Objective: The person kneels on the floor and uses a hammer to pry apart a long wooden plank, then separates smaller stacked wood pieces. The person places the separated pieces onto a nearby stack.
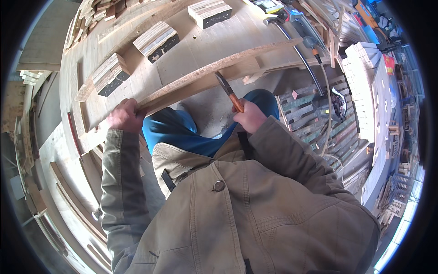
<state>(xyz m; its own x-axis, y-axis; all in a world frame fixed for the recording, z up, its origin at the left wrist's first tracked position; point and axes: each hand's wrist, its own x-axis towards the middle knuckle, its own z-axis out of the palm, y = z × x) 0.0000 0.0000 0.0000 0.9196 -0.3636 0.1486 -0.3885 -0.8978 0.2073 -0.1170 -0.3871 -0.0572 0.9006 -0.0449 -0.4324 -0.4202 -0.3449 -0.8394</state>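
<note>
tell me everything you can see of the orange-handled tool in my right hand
The tool has an orange-brown handle, possibly wood, and a dark, metallic-looking part beyond it. Your right hand is closed around the handle, hiding its lower end. It slants up and to the left in the picture, in front of your knees, with its tip overlapping the long wooden board in view; whether they touch cannot be told.
</note>
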